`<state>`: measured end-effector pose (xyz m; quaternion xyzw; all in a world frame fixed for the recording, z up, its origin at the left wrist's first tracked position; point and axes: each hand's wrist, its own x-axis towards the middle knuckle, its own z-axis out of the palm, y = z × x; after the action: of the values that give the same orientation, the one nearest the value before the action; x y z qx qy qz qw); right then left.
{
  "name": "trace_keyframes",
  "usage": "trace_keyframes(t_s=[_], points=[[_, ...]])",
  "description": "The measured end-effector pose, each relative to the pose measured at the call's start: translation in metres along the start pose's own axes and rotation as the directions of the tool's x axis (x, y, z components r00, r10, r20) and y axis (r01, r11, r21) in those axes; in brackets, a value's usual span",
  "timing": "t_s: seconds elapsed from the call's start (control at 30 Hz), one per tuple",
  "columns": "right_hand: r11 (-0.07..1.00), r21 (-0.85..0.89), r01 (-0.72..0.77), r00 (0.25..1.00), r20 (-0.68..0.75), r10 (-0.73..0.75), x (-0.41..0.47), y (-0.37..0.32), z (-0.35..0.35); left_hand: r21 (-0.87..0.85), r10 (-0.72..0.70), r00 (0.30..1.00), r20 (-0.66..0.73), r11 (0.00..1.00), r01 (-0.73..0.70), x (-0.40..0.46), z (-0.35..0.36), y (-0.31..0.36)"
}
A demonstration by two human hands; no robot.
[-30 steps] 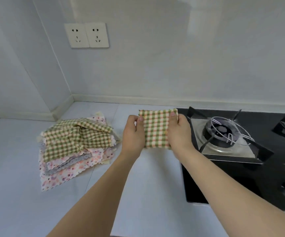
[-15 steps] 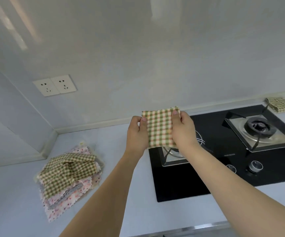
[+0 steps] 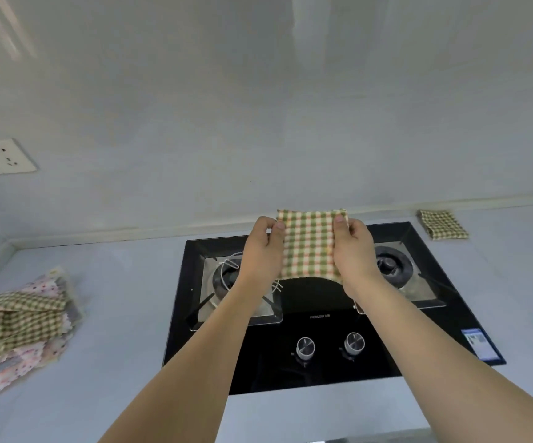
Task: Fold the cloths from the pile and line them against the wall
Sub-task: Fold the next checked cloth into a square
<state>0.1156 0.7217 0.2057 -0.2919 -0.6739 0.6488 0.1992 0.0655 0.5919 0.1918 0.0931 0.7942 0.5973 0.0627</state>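
Observation:
A folded green-and-orange checked cloth [image 3: 309, 244] hangs in the air above the middle of the hob. My left hand [image 3: 260, 251] pinches its left edge and my right hand [image 3: 353, 251] pinches its right edge, thumbs on the front face. The pile of loose cloths [image 3: 19, 327] lies at the far left of the counter, a crumpled checked one on top of floral and grey ones. Another folded checked cloth [image 3: 442, 224] lies flat on the counter at the foot of the back wall, right of the hob.
A black glass gas hob [image 3: 319, 356] with two burners and two knobs fills the middle of the light counter [image 3: 115, 314]. A white double socket [image 3: 1, 158] sits on the left wall. The counter's front edge runs below the hob.
The view and both hands have swung right, carrying the folded cloth from beside the pile to above the hob's middle. The pile now sits far left, and the folded cloth by the wall appears nearer.

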Motion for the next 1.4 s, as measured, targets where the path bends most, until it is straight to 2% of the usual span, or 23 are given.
trace_keyframes(t_s=[0.2, 0.4, 0.67, 0.8, 1.0, 1.2, 1.4], points=[[0.988, 0.047, -0.150, 0.989, -0.007, 0.150, 0.075, 0.015, -0.062, 0.007, -0.080, 0.986, 0.146, 0.997, 0.079, 0.048, 0.087, 0.005], [0.957, 0.043, -0.288, 0.958, 0.009, 0.288, 0.157, 0.030, -0.166, 0.034, -0.161, 0.956, 0.245, 0.987, 0.157, 0.082, 0.216, 0.013], [0.915, -0.090, -0.394, 0.911, 0.095, 0.402, 0.278, 0.057, -0.296, 0.097, -0.332, 0.928, 0.168, 0.943, 0.320, 0.141, 0.389, 0.008], [0.908, -0.089, -0.409, 0.905, 0.088, 0.416, 0.333, 0.064, -0.328, 0.039, -0.422, 0.884, 0.201, 0.905, 0.423, 0.173, 0.450, 0.007], [0.891, -0.107, -0.442, 0.891, 0.064, 0.450, 0.398, 0.078, -0.349, 0.058, -0.425, 0.887, 0.180, 0.905, 0.422, 0.214, 0.509, -0.005], [0.848, -0.130, -0.514, 0.850, 0.059, 0.524, 0.438, 0.109, -0.348, 0.114, -0.422, 0.896, 0.137, 0.905, 0.409, 0.234, 0.537, -0.029], [0.818, -0.187, -0.544, 0.828, 0.041, 0.560, 0.444, 0.137, -0.353, 0.373, -0.396, 0.914, 0.084, 0.863, 0.340, 0.240, 0.544, -0.041]])
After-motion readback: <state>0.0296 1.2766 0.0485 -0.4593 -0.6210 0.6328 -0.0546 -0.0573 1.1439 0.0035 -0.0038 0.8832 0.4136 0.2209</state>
